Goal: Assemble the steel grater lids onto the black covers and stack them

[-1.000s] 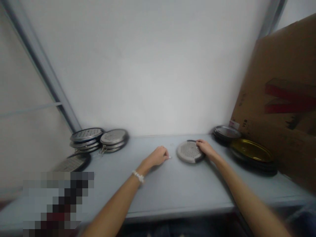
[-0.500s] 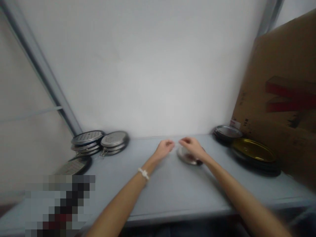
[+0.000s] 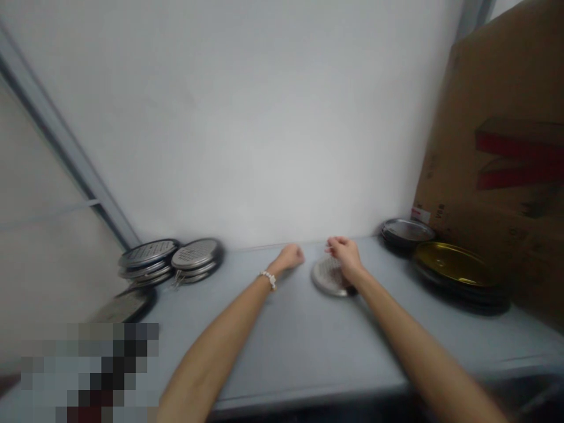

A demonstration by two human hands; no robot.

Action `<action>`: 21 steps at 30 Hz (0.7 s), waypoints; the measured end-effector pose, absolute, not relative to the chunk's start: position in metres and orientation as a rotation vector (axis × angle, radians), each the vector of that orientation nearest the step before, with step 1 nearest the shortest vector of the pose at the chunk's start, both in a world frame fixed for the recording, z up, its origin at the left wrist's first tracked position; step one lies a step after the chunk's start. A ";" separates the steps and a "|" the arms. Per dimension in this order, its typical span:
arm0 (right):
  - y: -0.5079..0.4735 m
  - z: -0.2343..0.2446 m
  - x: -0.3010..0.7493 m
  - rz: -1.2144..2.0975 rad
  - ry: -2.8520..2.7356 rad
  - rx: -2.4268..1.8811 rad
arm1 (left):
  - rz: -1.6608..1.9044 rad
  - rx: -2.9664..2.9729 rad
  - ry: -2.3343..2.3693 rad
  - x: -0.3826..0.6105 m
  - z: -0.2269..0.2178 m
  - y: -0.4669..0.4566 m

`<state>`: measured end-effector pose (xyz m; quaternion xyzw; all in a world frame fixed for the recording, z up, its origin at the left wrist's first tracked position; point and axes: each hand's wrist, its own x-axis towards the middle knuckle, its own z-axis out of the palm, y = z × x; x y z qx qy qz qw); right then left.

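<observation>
A round silvery plate with small raised holes, like a flat grater (image 3: 326, 277), lies on the grey table in front of me, partly covered by my right hand. My right hand (image 3: 346, 257) is above its far right side, thumb and fingers pinched together. Whatever those fingertips hold, if anything, is too small and blurred to name. To the left of the plate, my left hand (image 3: 289, 257) is curled closed, apart from the plate. Its fingertips are hidden, and I cannot make out anything in them. A pale bracelet (image 3: 268, 278) circles my left wrist.
Stacked perforated round plates (image 3: 148, 254) stand at the back left, beside another stack (image 3: 197, 254). A similar plate (image 3: 121, 308) lies nearer. At right are dark round pans (image 3: 408, 230), a yellow round tray (image 3: 456, 262) and a large cardboard box (image 3: 497, 217).
My hands have drawn apart slightly. The left has turned and curled more, while the right has lifted a little, uncovering more of the plate. The view has shifted somewhat.
</observation>
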<state>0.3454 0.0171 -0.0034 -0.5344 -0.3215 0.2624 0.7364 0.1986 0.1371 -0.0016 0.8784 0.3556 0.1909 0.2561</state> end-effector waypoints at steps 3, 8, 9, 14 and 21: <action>0.019 -0.004 0.343 0.587 -0.716 -1.175 | 0.366 2.521 0.944 0.196 -0.003 0.143; 0.014 -0.004 0.331 0.617 -0.858 -1.222 | 0.261 2.708 0.892 0.190 -0.006 0.135; 0.012 -0.004 0.328 0.621 -0.900 -1.237 | 0.258 2.732 0.885 0.188 -0.006 0.132; 0.004 0.000 0.319 0.620 -1.078 -1.277 | 0.340 2.765 0.823 0.179 0.006 0.114; -0.010 0.016 0.302 0.701 -1.192 -1.188 | 0.584 2.307 0.589 0.148 0.018 0.083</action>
